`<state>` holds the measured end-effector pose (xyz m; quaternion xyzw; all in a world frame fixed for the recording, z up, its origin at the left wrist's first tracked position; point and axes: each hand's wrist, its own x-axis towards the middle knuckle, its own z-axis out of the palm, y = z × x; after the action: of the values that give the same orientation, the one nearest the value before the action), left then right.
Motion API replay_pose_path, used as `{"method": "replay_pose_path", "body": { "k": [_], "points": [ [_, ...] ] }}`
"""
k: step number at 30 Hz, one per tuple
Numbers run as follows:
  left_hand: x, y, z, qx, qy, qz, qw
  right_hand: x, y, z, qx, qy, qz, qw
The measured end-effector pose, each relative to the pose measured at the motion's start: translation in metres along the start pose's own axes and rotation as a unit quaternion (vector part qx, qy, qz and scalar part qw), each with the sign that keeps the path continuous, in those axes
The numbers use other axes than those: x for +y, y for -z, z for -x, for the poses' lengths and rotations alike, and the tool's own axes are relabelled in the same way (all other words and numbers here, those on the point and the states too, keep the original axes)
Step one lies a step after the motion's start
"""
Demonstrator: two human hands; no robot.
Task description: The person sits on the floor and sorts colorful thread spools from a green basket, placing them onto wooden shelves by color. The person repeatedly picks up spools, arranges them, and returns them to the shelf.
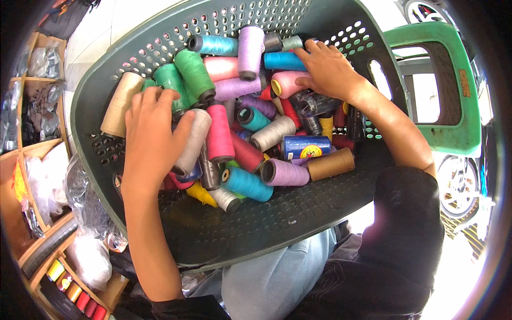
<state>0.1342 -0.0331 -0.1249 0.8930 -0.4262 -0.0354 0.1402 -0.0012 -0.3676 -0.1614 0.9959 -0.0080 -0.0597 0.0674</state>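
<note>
A dark green perforated plastic basket (224, 237) holds a jumble of thread spools. My left hand (152, 136) is over its left side, fingers bent and apart, thumb against a light grey spool (193, 143). Beside that hand lie a beige spool (121, 106) and green spools (193, 74). At the far right, my right hand (330, 72) has its thumb by a light pink spool (288, 84) and its fingers spread beyond a blue spool (282, 61). Its far fingertips are partly hidden. Nearer lie a bright pink spool (220, 133), a turquoise spool (248, 184) and a brown spool (330, 164).
The basket rests against my lap, its near rim by my grey-blue clothing (277, 272). A green plastic stool (464, 96) stands at right, with a wheel (453, 186) behind it. Wooden shelves (45, 144) with plastic-wrapped goods and more spools (82, 300) line the left.
</note>
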Motion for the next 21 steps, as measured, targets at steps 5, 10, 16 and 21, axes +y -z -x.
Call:
{"method": "replay_pose_path", "body": {
  "k": [5, 10, 16, 21],
  "points": [
    [-0.016, -0.006, -0.004, 0.061, 0.034, -0.038, 0.997, 0.001, 0.001, -0.005, 0.000, -0.017, -0.017, 1.000],
    [0.002, -0.017, -0.010, 0.049, 0.065, -0.214, 0.973, 0.010, -0.010, -0.008, -0.014, -0.023, -0.058, 0.998],
    [0.008, -0.021, -0.005, 0.030, 0.098, -0.302, 0.948, 0.010, -0.012, -0.009, -0.024, -0.022, -0.079, 0.996],
    [0.011, -0.011, -0.008, -0.004, 0.135, -0.223, 0.966, 0.012, -0.015, -0.009, -0.041, -0.030, -0.089, 0.995]
  ]
}}
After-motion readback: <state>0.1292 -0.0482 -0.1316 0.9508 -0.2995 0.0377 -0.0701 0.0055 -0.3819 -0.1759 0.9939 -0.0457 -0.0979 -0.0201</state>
